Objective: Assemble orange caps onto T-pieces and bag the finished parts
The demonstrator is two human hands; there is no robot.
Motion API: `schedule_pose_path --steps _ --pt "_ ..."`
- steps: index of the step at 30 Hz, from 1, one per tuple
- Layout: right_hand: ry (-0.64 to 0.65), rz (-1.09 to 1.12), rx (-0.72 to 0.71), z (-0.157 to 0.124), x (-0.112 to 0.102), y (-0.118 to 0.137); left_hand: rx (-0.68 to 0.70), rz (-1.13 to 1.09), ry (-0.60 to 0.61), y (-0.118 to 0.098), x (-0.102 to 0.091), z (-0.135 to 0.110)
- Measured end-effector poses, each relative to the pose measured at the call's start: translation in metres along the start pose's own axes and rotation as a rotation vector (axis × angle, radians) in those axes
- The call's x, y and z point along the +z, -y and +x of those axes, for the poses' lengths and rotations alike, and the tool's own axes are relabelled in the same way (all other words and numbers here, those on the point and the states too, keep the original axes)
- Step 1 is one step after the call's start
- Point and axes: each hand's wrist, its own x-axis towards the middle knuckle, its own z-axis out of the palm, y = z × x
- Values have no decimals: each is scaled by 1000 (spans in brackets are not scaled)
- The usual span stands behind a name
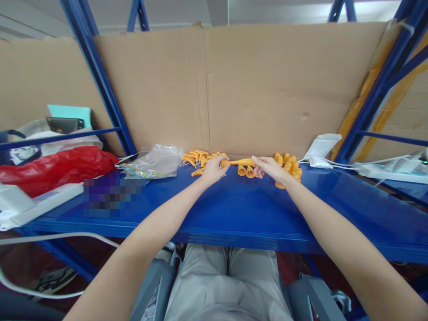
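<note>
A slender orange plastic piece (241, 161) stretches between my two hands, just above the far part of the blue shelf. My left hand (214, 170) has its fingers closed around the left end. The right end is pinched in my right hand (268, 167), partly hidden by the fingers. Whether it is one part or two joined parts, I cannot tell. Orange curved pieces with small metal chains (197, 157) lie beside my left hand. Below the held piece sit orange round cup-like parts (250, 172). A cluster of orange parts (291, 166) stands right behind my right hand.
A cardboard panel (261, 89) rises along the back of the blue shelf (247, 214). Clear plastic bags (157, 161) and a red bag (63, 167) lie to the left. A white device with cables (321, 149) stands at the right, near a blue upright (371, 102).
</note>
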Motion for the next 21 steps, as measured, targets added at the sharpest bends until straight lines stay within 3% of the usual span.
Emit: schedule_pose_path --steps 5,16,21 --pt "-62 -50 52 0 4 3 -33 24 11 -2 0 1" --pt "54 47 -14 -2 -3 2 -27 21 4 -5 -3 0" --pt "11 -14 3 -3 -1 6 -14 9 3 -4 -2 0"
